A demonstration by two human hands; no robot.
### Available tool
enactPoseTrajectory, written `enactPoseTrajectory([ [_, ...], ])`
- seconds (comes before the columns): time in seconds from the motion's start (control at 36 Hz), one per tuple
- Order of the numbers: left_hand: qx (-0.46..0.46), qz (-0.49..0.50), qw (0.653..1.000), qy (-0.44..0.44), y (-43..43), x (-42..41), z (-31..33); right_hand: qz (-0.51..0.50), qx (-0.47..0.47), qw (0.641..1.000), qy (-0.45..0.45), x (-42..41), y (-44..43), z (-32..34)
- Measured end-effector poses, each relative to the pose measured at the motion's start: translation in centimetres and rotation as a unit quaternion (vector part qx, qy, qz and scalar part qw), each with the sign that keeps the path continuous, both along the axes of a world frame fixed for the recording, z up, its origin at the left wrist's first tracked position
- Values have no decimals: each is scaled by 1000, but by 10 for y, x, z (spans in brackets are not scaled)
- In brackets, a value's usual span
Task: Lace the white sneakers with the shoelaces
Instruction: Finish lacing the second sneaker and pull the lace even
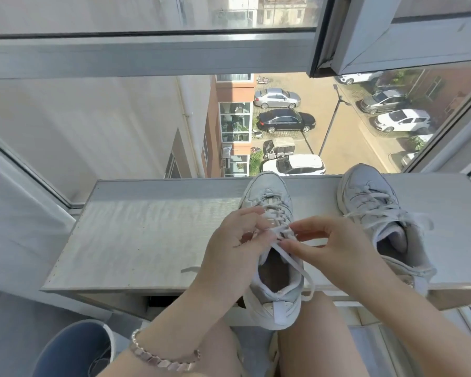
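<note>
Two white sneakers stand on a pale windowsill (136, 240), toes toward the glass. The near sneaker (272, 303) sits between my hands, its heel hanging over the sill's front edge. Its white shoelace (291, 261) crosses the upper eyelets, and one loose end trails over the collar to the right. My left hand (234, 248) pinches the lace at the sneaker's left side. My right hand (329, 243) pinches the lace over the tongue. The second sneaker (378, 213) stands to the right, laced, with loose ends lying across it.
A big window behind the sill looks down on a car park. An opened sash (392, 42) juts in at the upper right. A blue bin (74, 349) stands at the lower left. My knees are below the sill, and a metal bracelet (163, 357) circles my left wrist.
</note>
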State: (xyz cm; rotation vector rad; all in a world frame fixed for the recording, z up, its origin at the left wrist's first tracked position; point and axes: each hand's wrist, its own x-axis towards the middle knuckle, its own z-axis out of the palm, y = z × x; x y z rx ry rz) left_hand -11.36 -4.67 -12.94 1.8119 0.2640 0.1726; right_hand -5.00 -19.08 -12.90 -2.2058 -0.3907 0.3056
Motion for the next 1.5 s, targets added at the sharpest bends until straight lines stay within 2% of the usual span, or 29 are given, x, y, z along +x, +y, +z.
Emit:
enactPoseTrajectory([
  [0.08, -150, -37, 988, 4, 11, -3, -1, -1, 1, 1000, 2, -1, 0, 0],
  [0.14, -192, -22, 981, 13, 17, -3, -2, -5, -4, 1000, 0, -3, 0, 0],
  [0.19, -143, -5, 990, -5, 18, -1, -2, -10, -8, 1000, -3, -4, 1, 0],
  [0.28, -10, -22, 999, -30, 11, 2, 7, -9, -21, 1000, -16, -6, 4, -1],
  [0.39, 132, -57, 990, -14, 6, 12, 16, -1, -26, 999, -25, -8, 6, 0],
  [0.47, 152, -73, 986, -6, 6, 19, 21, -3, -22, 1000, -22, -7, 4, 0],
  [0.61, 52, -44, 998, 1, 12, 13, 13, 0, -46, 999, -23, -6, 4, 2],
  [0.69, 122, -6, 992, 36, 14, 11, 2, -7, -81, 996, -39, -5, 9, 2],
  [0.81, 180, -27, 978, 101, 14, 11, -1, 1, -166, 985, -44, -1, 17, 3],
  [0.89, 244, -36, 965, 95, 12, 14, -1, 33, -221, 973, -55, 3, 22, 2],
  [1.03, 350, -5, 934, 71, 4, 13, -6, 44, -254, 960, -108, 2, 27, -1],
  [1.11, 368, 21, 928, 55, 1, 8, -11, 38, -230, 967, -100, -1, 24, -2],
  [1.39, 304, 40, 951, 25, 0, 3, -12, 1, -76, 992, -102, -9, 14, -10],
  [1.44, 276, 31, 959, 46, 2, 3, -10, 4, -63, 993, -104, -8, 11, -13],
  [1.5, 205, 25, 975, 77, 7, 1, -9, -5, -29, 997, -68, -6, 10, -11],
])
